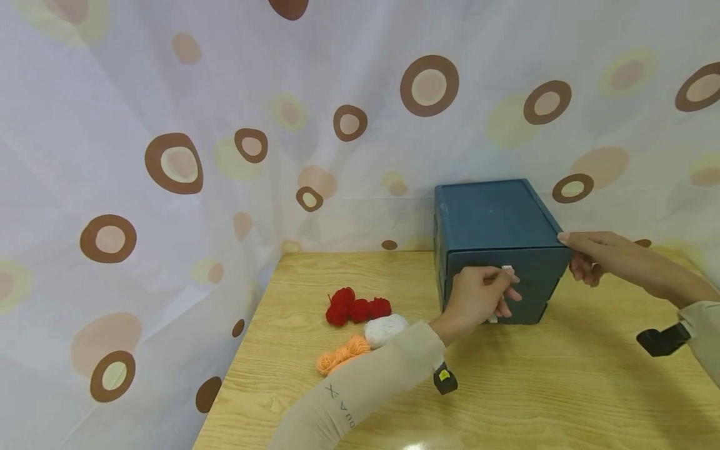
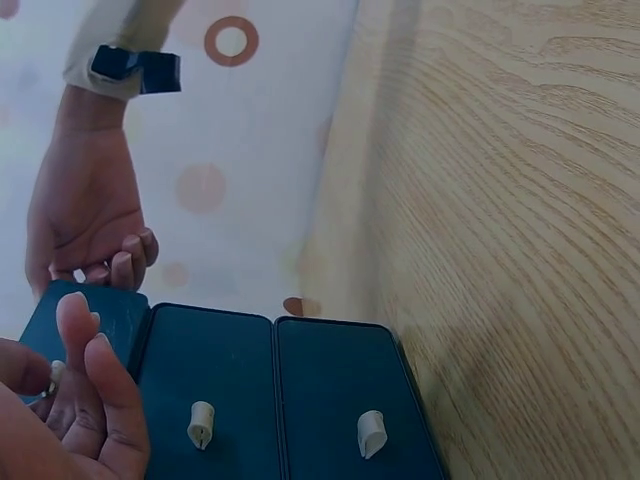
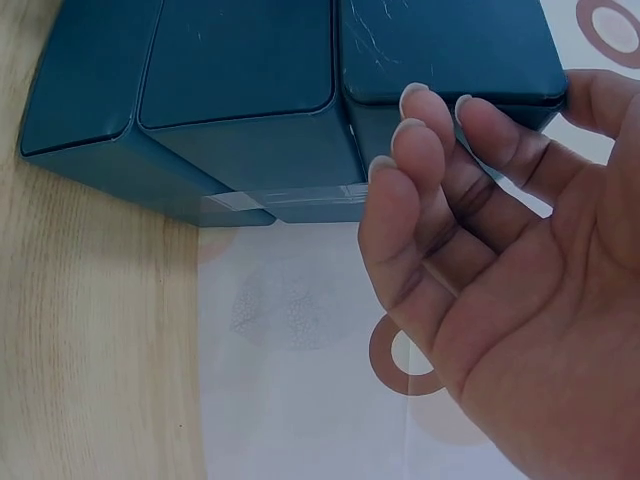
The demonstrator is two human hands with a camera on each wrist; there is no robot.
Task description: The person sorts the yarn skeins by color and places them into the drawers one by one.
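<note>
A dark blue cabinet [image 1: 489, 215] with three stacked drawers stands on the table, its front towards me. My left hand [image 1: 475, 294] is at the top drawer, thumb and finger pinching its small white knob [image 2: 57, 374]. Matching white knobs on the middle drawer [image 2: 200, 425] and bottom drawer [image 2: 371, 434] show in the left wrist view. At the cabinet's upper right front corner, my right hand [image 1: 607, 253] grips the edge, thumb on top and index finger against the side. Its other fingers [image 3: 392, 205] curl loosely beside the side wall. All three drawer fronts sit flush.
Left of the cabinet lie red yarn [image 1: 357, 307], a white yarn ball [image 1: 385, 328] and an orange yarn skein [image 1: 342, 354], partly behind my left sleeve. The wooden table [image 1: 540, 387] meets a dotted curtain [image 1: 360, 75] at the back and left.
</note>
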